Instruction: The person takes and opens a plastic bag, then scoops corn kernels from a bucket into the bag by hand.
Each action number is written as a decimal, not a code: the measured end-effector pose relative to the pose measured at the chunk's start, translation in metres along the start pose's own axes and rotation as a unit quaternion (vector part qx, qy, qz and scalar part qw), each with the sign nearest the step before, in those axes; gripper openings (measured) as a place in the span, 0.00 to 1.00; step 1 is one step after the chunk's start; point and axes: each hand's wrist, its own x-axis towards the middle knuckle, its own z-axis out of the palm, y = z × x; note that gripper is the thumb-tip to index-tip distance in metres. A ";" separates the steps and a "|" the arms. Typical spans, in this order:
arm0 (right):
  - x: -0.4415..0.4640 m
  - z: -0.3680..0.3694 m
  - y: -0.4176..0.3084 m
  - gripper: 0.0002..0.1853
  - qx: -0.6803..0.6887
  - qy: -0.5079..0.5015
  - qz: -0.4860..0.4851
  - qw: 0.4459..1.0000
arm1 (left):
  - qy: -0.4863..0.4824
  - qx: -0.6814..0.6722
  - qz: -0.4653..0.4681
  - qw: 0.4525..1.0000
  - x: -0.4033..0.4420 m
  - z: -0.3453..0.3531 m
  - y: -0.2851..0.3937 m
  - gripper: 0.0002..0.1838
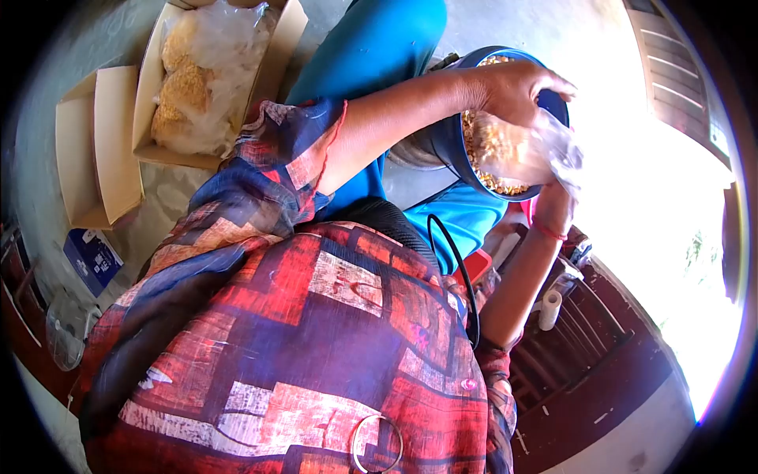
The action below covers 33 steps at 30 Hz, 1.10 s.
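Observation:
A clear plastic bag (505, 148) with tan pieces inside is over a blue-rimmed bucket (439, 144), blurred at its edges. Loose tan and brown pieces (509, 186) show in the bucket around it. My right hand (557, 207), with a red band at its wrist, is closed on the gathered, whitish end of the bag. Above the bag, my left hand (509, 93) reaches across the bucket's opening with its fingers stretched out toward the far rim. Its palm side is hidden, and the thumb side is close to the bag.
An open cardboard box (284, 47) at the upper left holds filled plastic bags (185, 87). Beside it are another cardboard box (118, 146) and a blue printed packet (93, 259). A teal-clad leg (371, 47) is next to the bucket. A black cable (454, 253) hangs near my right arm.

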 end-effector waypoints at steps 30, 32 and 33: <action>-0.008 -0.030 -0.022 0.21 -0.198 -0.097 -0.061 0.974 | -0.126 0.157 0.021 0.979 -0.015 0.031 0.038 0.25; -0.006 -0.030 -0.023 0.19 -0.214 -0.008 -0.054 0.975 | -0.119 0.142 -0.006 0.983 -0.015 0.029 0.042 0.24; -0.011 -0.035 -0.021 0.19 -0.216 0.039 -0.028 0.975 | -0.112 0.133 -0.016 0.985 -0.015 0.029 0.044 0.24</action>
